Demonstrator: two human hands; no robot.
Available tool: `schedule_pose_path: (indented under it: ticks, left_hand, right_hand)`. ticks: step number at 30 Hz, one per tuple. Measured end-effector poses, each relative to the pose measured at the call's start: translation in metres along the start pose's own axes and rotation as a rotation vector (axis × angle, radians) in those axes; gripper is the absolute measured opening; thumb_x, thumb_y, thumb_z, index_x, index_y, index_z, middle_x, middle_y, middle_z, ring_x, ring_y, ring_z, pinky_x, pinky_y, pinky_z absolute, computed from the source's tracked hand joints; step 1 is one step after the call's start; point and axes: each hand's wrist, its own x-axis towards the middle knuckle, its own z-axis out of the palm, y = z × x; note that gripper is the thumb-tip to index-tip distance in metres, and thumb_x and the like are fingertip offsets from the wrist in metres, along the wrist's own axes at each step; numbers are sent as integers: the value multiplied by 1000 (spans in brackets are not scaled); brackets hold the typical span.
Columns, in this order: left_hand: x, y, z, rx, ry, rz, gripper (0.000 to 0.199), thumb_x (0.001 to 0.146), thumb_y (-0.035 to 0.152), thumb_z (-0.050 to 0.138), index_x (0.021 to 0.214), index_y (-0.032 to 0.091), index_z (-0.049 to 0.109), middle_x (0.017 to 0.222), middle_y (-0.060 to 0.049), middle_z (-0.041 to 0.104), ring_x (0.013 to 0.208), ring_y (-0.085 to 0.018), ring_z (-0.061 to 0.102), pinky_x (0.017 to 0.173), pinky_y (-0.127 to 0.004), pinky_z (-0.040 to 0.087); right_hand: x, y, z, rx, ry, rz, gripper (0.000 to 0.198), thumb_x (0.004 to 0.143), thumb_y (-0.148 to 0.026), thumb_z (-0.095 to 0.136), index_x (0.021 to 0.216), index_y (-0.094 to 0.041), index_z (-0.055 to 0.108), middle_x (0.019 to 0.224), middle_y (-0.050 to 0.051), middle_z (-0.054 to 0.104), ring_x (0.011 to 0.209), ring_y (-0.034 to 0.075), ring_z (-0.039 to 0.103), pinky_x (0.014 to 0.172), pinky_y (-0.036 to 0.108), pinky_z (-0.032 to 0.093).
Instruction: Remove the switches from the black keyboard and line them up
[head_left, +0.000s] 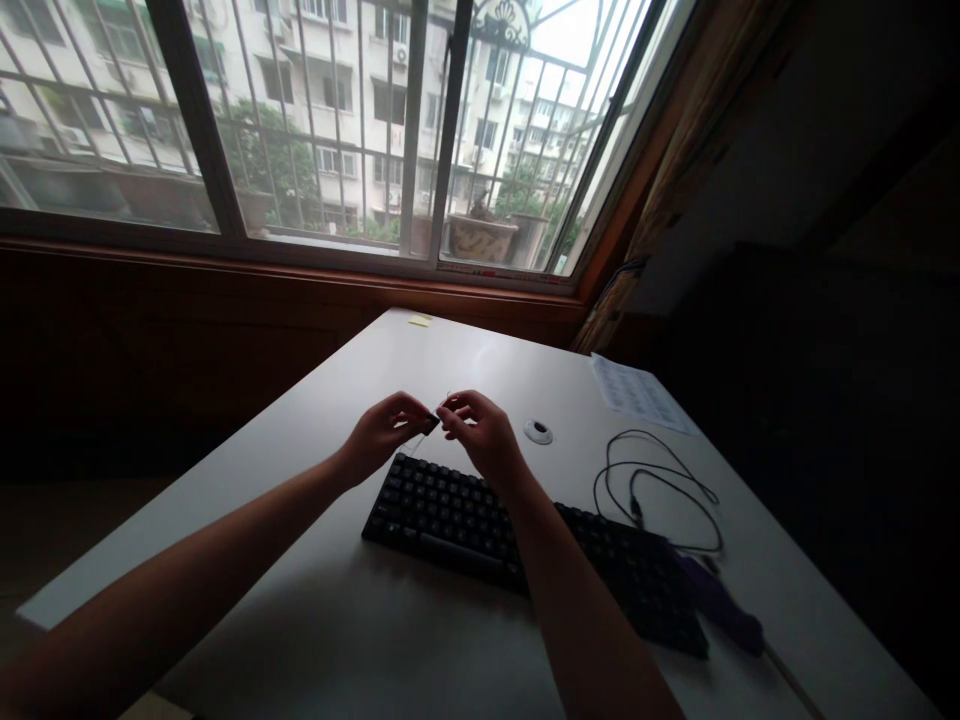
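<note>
My left hand (pixel 382 435) is closed in a pinch on a small black piece (pixel 431 424), which looks like a keycap, just above the far left corner of a black keyboard (pixel 450 515). Right up against it, my right hand (pixel 480 430) pinches with thumb and forefinger at the same spot. A thin wire-like line shows around the fingertips and hangs below the left hand; what the right fingers grip is too small to make out. My right forearm crosses over the keyboard and hides part of its keys.
The white desk (pixel 300 590) carries a coiled black cable (pixel 637 465), a purple-handled tool (pixel 724 605) with a long shaft, and a printed sheet (pixel 641 392). A round cable-hole cover (pixel 538 431) lies beyond my right hand. Yellow notes (pixel 420 320) lie at the far edge, below a barred window.
</note>
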Motion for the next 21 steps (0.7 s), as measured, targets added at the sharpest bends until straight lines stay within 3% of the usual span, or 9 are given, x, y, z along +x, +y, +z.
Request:
schedule_pose_path:
  ticks: [4,8,13,16,21]
  left_hand:
    - [9,-10,-17,27,-17,-8,26,84,36,75,96,15,64,92,-6,71,90,-22,67,85,-38,52]
    - [1,-27,-51,290,-51,-71,30,93,43,61,106,17,64,105,-9,68,101,-24,64,87,-38,52]
    - [-19,-52,-94,523,-282,-109,31,94,45,57,107,18,66,109,-10,65,97,-23,64,81,-35,54]
    - [-25,-56,-102,577,-406,-62,31,96,41,55,118,21,63,115,-10,64,99,-22,63,81,-32,53]
    - [-24,-54,-98,678,-548,87,37,94,38,62,128,23,61,114,-9,67,109,-25,56,95,-39,48]
  right_hand:
    - [12,-1,11,-169,4,-70,11,89,-30,63,89,-20,67,90,4,70,73,15,66,68,30,56]
    - [12,7,9,-236,-6,-84,10,90,-25,61,96,-19,66,94,6,69,76,15,65,70,29,55]
    - [4,30,-20,-286,-159,-58,9,88,-21,61,96,-19,65,95,6,68,77,15,64,67,27,54]
    - [3,39,-39,-366,-193,-17,5,89,-22,60,91,-19,64,92,5,67,78,15,64,70,28,52]
    - [3,44,-54,-480,-216,99,6,89,-22,58,91,-20,63,87,4,68,75,16,64,70,29,50]
